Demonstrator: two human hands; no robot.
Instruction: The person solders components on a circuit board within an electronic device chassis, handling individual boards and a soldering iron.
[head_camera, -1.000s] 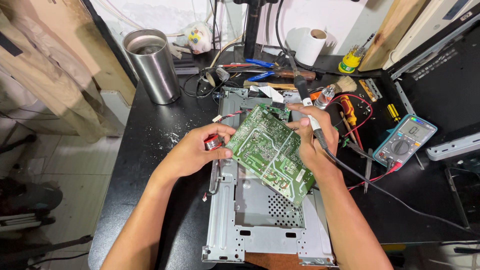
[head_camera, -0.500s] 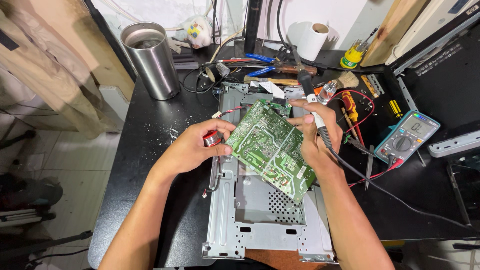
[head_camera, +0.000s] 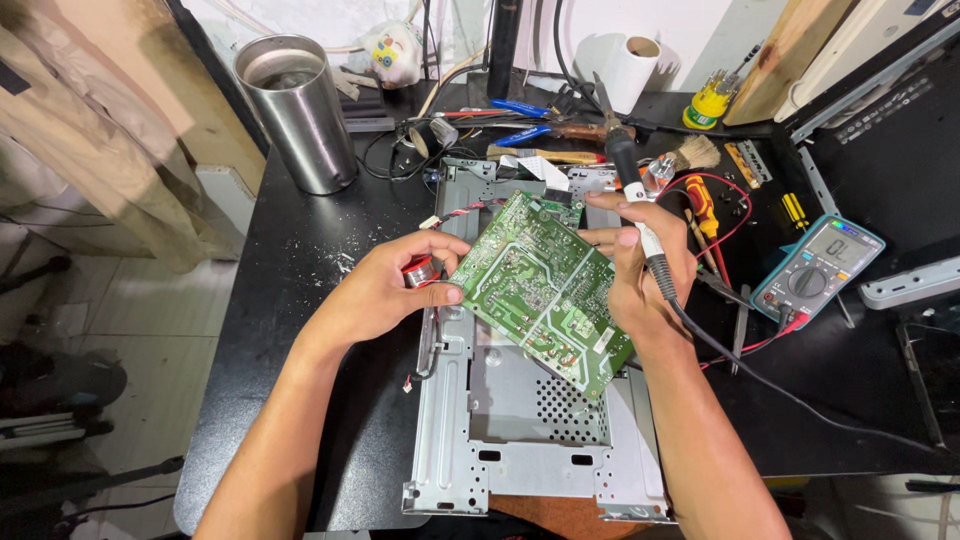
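Note:
A green circuit board (head_camera: 545, 290) is held tilted, solder side up, above a grey metal chassis (head_camera: 520, 440) on the black table. My left hand (head_camera: 385, 290) grips the board's left edge and has a small spool of solder wire (head_camera: 420, 270) tucked in its fingers. My right hand (head_camera: 645, 265) holds the board's right edge and also clasps a soldering iron (head_camera: 630, 185), its tip pointing up and away, its black cable trailing right.
A steel cup (head_camera: 290, 110) stands at the back left. Pliers, screwdrivers, a brush (head_camera: 690, 155) and a paper roll (head_camera: 625, 70) crowd the back. A multimeter (head_camera: 815, 265) with red leads lies at the right. A black panel (head_camera: 880, 140) leans far right.
Both hands have kept their grip on the board. The soldering iron has swung up, so that its tip points away from the board, and the board has shifted slightly.

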